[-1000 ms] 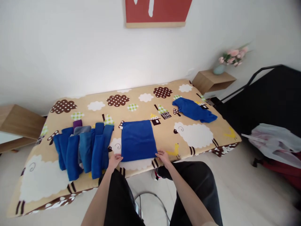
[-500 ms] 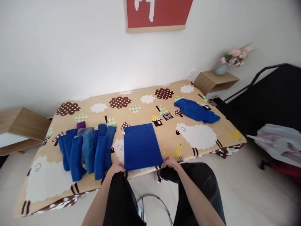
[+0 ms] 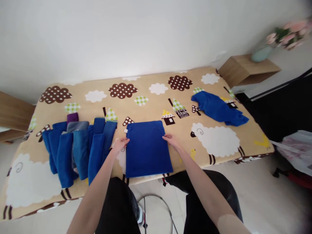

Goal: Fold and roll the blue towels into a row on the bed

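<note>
A blue towel (image 3: 148, 152) lies flat and squared at the front of the bed, with a small white label at its far left corner. My left hand (image 3: 120, 144) is at the towel's left edge, its fingertips pinched on the cloth. On the opposite side, my right hand (image 3: 171, 139) pinches the right edge, a little below the far corner. Left of them sits a group of rolled or folded cloths (image 3: 80, 149), mostly blue, with a grey one and a purple one (image 3: 72, 117) behind. A crumpled blue towel (image 3: 219, 109) rests apart on the right.
The bed (image 3: 143, 110) has a beige sheet printed with sheep and clouds, and backs onto a white wall. A wooden bedside box (image 3: 248, 70) holds a vase of pink flowers (image 3: 285, 37). A plastic bag (image 3: 298, 149) stands off the right end.
Both hands have moved from the near corners of the flat towel up along its side edges, away from me. The towel stays flat. My view has tipped further down.
</note>
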`<state>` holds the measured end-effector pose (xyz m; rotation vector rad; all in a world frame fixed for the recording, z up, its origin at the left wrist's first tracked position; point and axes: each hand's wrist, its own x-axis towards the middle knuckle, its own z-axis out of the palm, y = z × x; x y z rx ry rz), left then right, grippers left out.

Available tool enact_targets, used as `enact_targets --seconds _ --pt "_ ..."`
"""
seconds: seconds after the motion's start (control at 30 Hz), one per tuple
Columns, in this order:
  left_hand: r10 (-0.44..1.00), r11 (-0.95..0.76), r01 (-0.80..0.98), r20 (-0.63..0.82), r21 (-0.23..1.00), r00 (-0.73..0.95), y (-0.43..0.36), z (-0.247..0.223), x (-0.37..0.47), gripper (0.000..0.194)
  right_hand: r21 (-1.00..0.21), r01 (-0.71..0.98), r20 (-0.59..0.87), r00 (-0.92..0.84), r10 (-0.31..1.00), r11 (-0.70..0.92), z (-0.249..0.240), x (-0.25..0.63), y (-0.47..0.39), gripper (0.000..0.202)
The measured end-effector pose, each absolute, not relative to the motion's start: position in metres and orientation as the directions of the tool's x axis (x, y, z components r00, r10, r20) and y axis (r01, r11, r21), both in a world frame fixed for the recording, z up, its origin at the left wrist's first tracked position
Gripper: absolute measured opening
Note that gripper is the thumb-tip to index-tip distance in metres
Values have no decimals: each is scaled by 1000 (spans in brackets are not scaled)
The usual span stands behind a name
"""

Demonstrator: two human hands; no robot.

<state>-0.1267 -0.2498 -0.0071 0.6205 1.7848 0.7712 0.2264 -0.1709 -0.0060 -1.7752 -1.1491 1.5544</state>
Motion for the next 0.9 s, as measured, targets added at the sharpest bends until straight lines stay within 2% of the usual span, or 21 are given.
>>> enact_targets --seconds 0.07,0.13,0.23,0.33,0.5,0.67,0.8,0.9 --pt "733 614 -31 -584 789 -348 -219 -8 -128 52 -838 251 -493 31 869 -484 -16 215 -142 23" --pt "752 583 -28 -553 812 -359 -194 -7 -128 44 -856 273 -446 39 894 -439 -27 207 -118 27" --pt "782 573 124 -496 810 -377 -171 -6 -129 25 -866 352 -382 -9 924 -355 -43 204 -93 32" --pt "787 592 311 -449 743 -424 -161 -6 -133 15 -852 450 -323 -52 945 -266 -54 208 -80 22" --pt "794 586 477 -345 655 -501 -146 -12 -147 20 -825 550 -180 -43 983 -127 -54 210 -58 15" --pt "811 567 577 -279 588 -514 -131 -16 -145 20 -734 669 -177 -21 984 -118 -46 198 -44 15" --pt "867 498 705 -273 504 -417 -129 -14 -137 24 -640 768 -127 -91 988 -11 -44 192 -42 15" --pt "889 447 762 -327 469 -320 -128 -15 -141 33 -627 779 -173 -166 971 21 -44 195 -35 27"
